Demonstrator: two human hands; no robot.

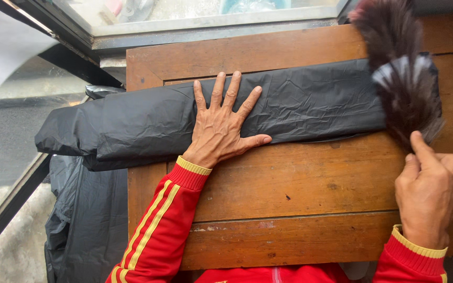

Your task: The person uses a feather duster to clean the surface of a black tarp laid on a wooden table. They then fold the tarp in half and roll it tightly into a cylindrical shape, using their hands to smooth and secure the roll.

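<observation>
— Black plastic, that long folded sheet, looks like a bin bag or a cover. It lies across the far half of the wooden tabletop, and its left end hangs past the edge, over more black plastic slumped down by the table's side.

— Why the left hand on top of it?

— To pin it, I'd say. That hand is spread flat, fingers fanned out, palm pressing on the middle of the sheet. Thin plastic like that would slide or lift if anything brushed along it, and with one end dangling off the table it could drag itself down.

— And the right hand?

— Closed round the handle of a feather duster, thumb laid up along the shaft. The handle itself is hidden in the fist. The dark feathers sit over the right end of the sheet, and they're blurred, so the duster is moving. Whether they touch the plastic I can't tell.

— So one hand steadies, the other sweeps.

— That's how it reads. Red sleeves with yellow stripes on both arms. Beyond the table there's a glass-topped case with a metal frame.
</observation>
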